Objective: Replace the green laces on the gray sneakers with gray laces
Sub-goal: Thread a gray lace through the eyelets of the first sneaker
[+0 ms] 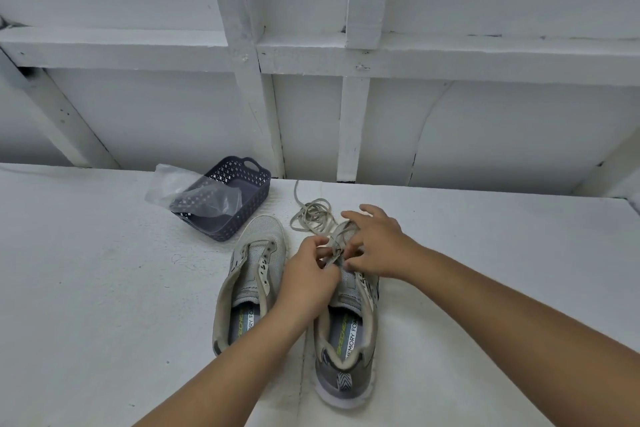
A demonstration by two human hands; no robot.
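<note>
Both hands, left [309,279] and right [375,246], pinch a gray lace [334,246] over the right sneaker [349,329], apparently threading its eyelets.

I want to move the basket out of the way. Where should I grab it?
Take the basket by the handle cutout in its far end wall, coming from above with fingers hooked through the slot. That end is bare, while the plastic bag drapes over the left rim and would slip under a grip there.
</note>
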